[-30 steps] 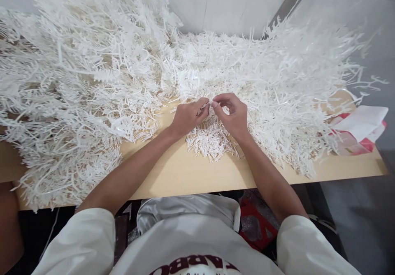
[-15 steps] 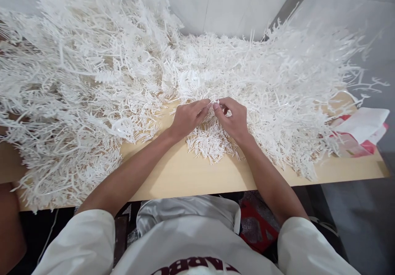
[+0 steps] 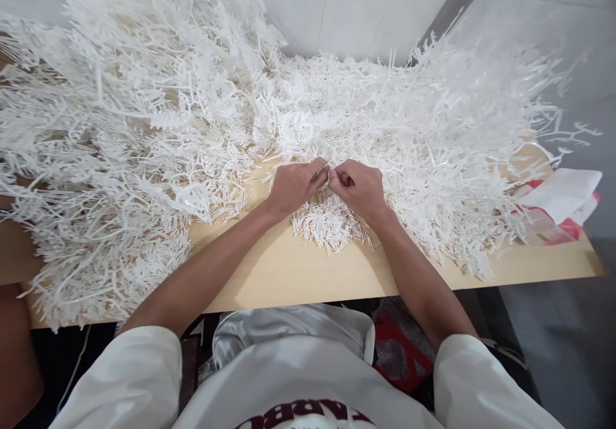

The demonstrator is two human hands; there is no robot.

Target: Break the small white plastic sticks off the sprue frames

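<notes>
My left hand (image 3: 297, 185) and my right hand (image 3: 357, 186) meet over the middle of the table, fingertips almost touching. Both are closed in a pinch, thumb against fingers. A small white plastic piece shows faintly between the fingertips; most of it is hidden by the fingers. Directly below them lies a small heap of short, thin white plastic sticks (image 3: 327, 227). Behind and around my hands spreads a large tangled mass of white branched plastic sprues (image 3: 414, 115).
Another tall pile of white branched plastic (image 3: 158, 108) covers the left side, hanging over the table's front edge. At the right end lies a red and white plastic bag (image 3: 561, 208). A tiled wall (image 3: 360, 12) stands behind the wooden table (image 3: 298, 275).
Both hands have dipped slightly toward me, and the right fingers have curled in more tightly. The white piece between the fingertips shows less than before.
</notes>
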